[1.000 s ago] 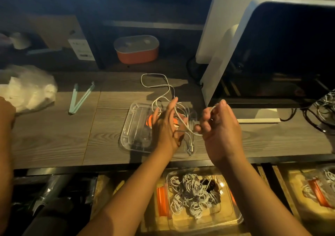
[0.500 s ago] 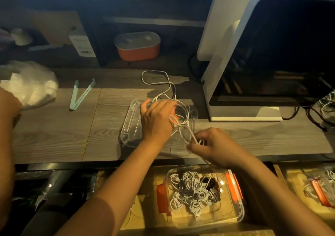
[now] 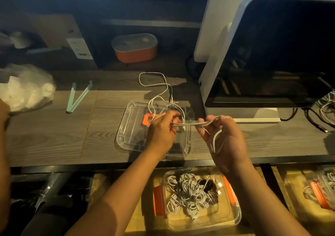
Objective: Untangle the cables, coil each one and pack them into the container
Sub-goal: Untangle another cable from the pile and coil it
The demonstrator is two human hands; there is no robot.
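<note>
The left hand [image 3: 160, 134], back toward the camera, has its fingers curled in to pinch a thin white cable [image 3: 190, 124]. The right hand [image 3: 226, 141], just beside it, pinches the same cable between thumb and fingertips. A short doubled stretch runs between the two hands, and a narrow loop hangs down across the right palm. The cable is smooth and round.

From the left hand the cable trails away in loose curves, over a clear plastic container [image 3: 125, 134] and out into an open loop farther back. The container lies directly beneath the hands. It is shallow and rectangular with rounded corners and raised ribs, and an orange square clip [image 3: 144, 119] shows inside it. It rests on a grey tabletop [image 3: 54, 136] with a pronounced wood grain.

Below the near edge of the tabletop sits a second clear container [image 3: 237, 215] with orange latches [image 3: 159, 201], filled with small white cable coils [image 3: 188, 194].

To the left lie two pale green strips [image 3: 78, 98] forming a V, and a crumpled translucent plastic bag [image 3: 27, 88]. At the back stand an oval orange tub [image 3: 135, 48] with a grey lid and a cardboard box bearing a white label [image 3: 79, 48]; its print is too small to read. On the right is a large white-framed dark screen [image 3: 281, 54].
</note>
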